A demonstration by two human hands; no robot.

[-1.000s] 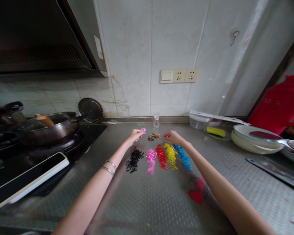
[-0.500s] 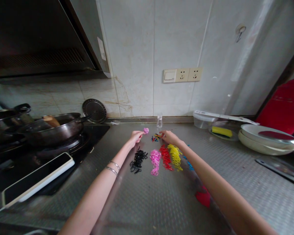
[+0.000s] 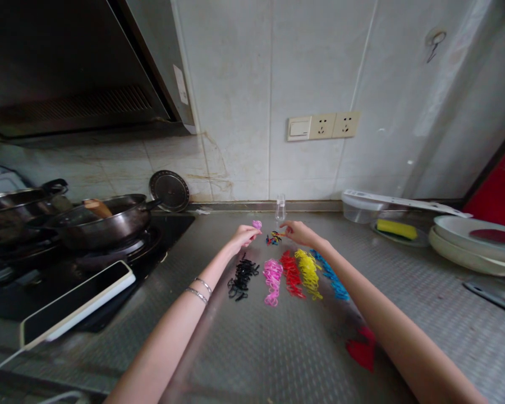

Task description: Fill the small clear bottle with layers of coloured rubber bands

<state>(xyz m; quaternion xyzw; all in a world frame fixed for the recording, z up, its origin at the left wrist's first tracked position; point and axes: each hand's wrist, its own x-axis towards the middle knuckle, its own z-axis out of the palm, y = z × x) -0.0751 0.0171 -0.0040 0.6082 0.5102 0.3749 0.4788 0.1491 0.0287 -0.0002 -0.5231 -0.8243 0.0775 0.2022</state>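
Small rubber bands lie sorted by colour on the steel counter: a black pile [image 3: 241,276], a pink pile [image 3: 272,273], a red pile [image 3: 292,272], a yellow pile [image 3: 308,271] and a blue pile [image 3: 332,276]. Behind them sits a small mixed heap [image 3: 272,238]. My left hand [image 3: 243,237] is closed, pinching a pink band [image 3: 257,224] just left of that heap. My right hand [image 3: 298,232] is pinched at the heap's right edge on a small band whose colour I cannot make out.
A dark wok [image 3: 105,220] and pots stand on the stove at left, with a phone [image 3: 76,301] in front. A small glass [image 3: 280,206] stands by the wall. A clear container [image 3: 362,205], sponge [image 3: 396,228] and white plates [image 3: 471,244] are at right. A red patch [image 3: 362,350] shows on the counter under my right forearm.
The view has shifted, so everything sits a little further right. Both hands stay at the mixed heap, the left still pinching the pink band; the right hand moved slightly in toward the heap.
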